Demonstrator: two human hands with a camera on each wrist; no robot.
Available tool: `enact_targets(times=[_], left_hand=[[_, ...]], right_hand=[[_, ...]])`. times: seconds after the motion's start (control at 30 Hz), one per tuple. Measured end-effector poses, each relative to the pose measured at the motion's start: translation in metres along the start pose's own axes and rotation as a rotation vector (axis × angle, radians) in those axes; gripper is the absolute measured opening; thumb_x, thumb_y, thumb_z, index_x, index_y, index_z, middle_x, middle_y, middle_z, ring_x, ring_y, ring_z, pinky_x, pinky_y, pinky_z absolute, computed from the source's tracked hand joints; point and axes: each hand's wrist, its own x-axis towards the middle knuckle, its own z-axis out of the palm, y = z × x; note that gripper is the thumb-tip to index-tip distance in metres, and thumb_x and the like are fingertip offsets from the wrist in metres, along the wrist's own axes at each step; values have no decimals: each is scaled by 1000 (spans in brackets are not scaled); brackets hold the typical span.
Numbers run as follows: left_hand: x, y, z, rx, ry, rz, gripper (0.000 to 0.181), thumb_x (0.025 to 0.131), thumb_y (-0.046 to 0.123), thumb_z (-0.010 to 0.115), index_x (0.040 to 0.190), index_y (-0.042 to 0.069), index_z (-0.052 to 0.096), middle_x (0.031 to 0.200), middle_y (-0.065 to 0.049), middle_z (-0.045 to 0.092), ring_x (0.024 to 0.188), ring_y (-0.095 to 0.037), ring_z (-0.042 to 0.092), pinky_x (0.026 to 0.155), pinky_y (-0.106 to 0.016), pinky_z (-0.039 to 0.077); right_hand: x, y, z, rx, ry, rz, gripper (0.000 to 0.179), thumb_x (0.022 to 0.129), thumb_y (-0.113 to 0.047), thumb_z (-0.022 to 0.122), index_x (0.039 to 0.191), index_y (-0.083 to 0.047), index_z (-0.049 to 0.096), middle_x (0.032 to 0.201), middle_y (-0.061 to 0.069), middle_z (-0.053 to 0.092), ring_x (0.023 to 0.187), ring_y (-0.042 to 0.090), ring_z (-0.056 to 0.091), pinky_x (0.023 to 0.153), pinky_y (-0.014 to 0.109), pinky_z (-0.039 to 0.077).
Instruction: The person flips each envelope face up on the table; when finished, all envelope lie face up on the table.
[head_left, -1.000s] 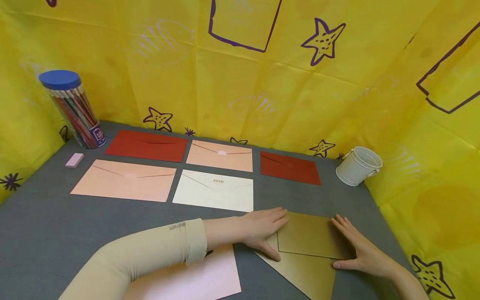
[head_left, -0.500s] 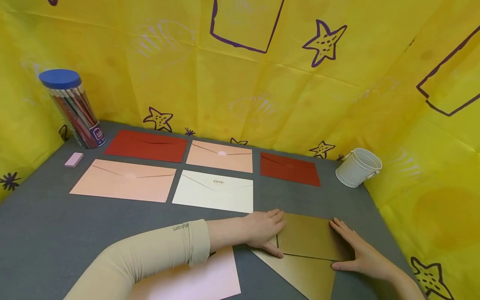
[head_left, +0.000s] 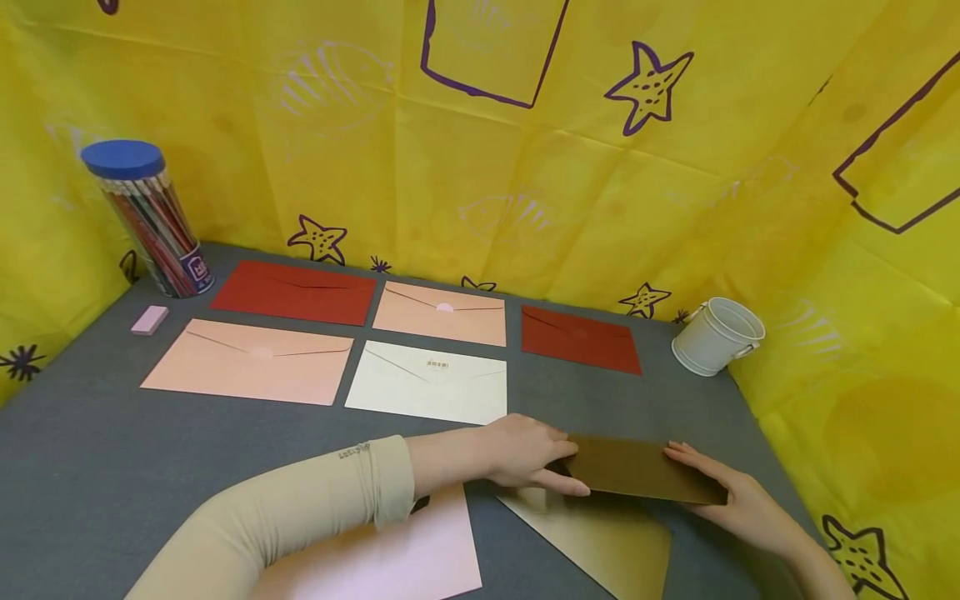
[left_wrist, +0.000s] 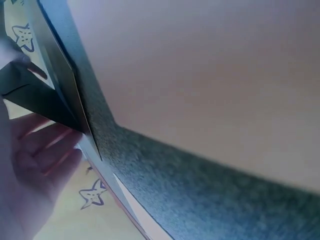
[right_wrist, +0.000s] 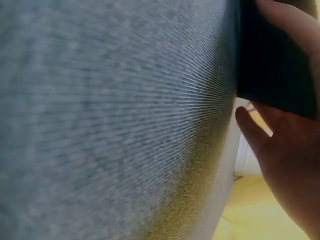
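In the head view a gold envelope (head_left: 637, 468) is tilted, its near long edge raised off the table. My left hand (head_left: 525, 454) grips its left end, thumb at the near edge. At the opposite end, my right hand (head_left: 738, 504) holds it between thumb and fingers. Beneath lies a second gold, envelope-like piece (head_left: 607, 542), flat on the table and turned at an angle. From the left wrist, the held envelope (left_wrist: 35, 97) looks dark beside the fingers. The right wrist view has its dark underside (right_wrist: 275, 60) in front of my palm.
A pale pink sheet (head_left: 375, 558) lies under my left forearm. Behind are red envelopes (head_left: 292, 292) (head_left: 581, 340), peach envelopes (head_left: 247, 360) (head_left: 438, 313) and a white one (head_left: 431, 385). A pencil jar (head_left: 153, 221), an eraser-like block (head_left: 150, 320) and a white bucket (head_left: 716, 337) stand around.
The upper gold envelope lay flat under both hands; now its near edge is lifted and it tilts away. My fingers have closed on its ends. The lower gold piece has stayed.
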Motion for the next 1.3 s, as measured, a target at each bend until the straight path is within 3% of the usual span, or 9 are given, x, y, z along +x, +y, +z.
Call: enact_targets(times=[0.13, 0.23, 0.4, 0.5, 0.7, 0.87, 1.03, 1.13, 1.3], left_hand=[[-1, -4, -4, -44, 126, 72, 52, 96, 62, 44, 119, 22, 69, 107, 13, 69, 86, -4, 65, 68, -23, 51], [-2, -6, -4, -25, 235, 153, 39, 97, 52, 51, 110, 22, 72, 97, 15, 71, 78, 1, 63, 62, -18, 48], [-2, -10, -4, -5, 391, 264, 25, 99, 38, 56, 105, 20, 73, 94, 15, 71, 79, 3, 64, 64, -13, 47], [-2, -12, -5, -44, 480, 295, 21, 99, 31, 57, 109, 18, 71, 98, 13, 72, 83, 1, 66, 69, -12, 48], [-4, -15, -6, -31, 625, 315, 15, 96, 20, 64, 108, 14, 68, 97, 11, 72, 78, -1, 67, 68, -13, 49], [-3, -15, -5, -13, 665, 322, 12, 95, 18, 65, 105, 12, 67, 91, 9, 72, 69, -2, 66, 62, -14, 49], [-2, -14, -3, -54, 668, 327, 11, 94, 16, 66, 104, 11, 66, 91, 8, 72, 70, -3, 66, 64, -13, 49], [-2, -14, -1, -87, 627, 306, 9, 95, 17, 64, 103, 12, 66, 88, 9, 71, 69, -3, 65, 64, -14, 49], [-3, -15, -1, -176, 502, 212, 10, 98, 20, 60, 101, 13, 66, 85, 7, 70, 67, -3, 61, 64, -14, 47]], right_hand=[[3, 0, -6, 74, 36, -2, 51, 85, 3, 71, 133, -7, 60, 136, 14, 57, 127, -7, 43, 94, 5, 32], [5, -2, -10, 108, 60, 21, 43, 87, 3, 68, 128, -5, 64, 129, 12, 62, 120, -4, 51, 90, 8, 39], [9, -6, -15, 187, 91, 84, 31, 88, 2, 68, 119, 0, 68, 116, 7, 70, 105, 1, 63, 79, 18, 51], [11, -10, -17, 214, 113, 133, 25, 89, 0, 68, 113, 1, 71, 107, 3, 73, 96, 5, 67, 75, 22, 55], [14, -17, -20, 154, 153, 220, 13, 88, -7, 72, 101, -6, 75, 93, -2, 74, 84, 8, 69, 67, 24, 55], [13, -17, -21, 114, 160, 238, 11, 86, -11, 75, 96, -10, 76, 89, -2, 73, 79, 7, 66, 64, 23, 53], [10, -9, -24, 156, 136, 248, 13, 87, -9, 73, 100, -6, 75, 92, -1, 74, 81, 7, 66, 67, 23, 53], [8, -6, -25, 191, 115, 262, 15, 89, -7, 70, 103, -3, 74, 95, -1, 74, 84, 6, 67, 69, 23, 53], [6, 2, -25, 220, 96, 295, 18, 91, -6, 68, 107, -1, 73, 99, -5, 74, 88, 2, 66, 71, 21, 53]])
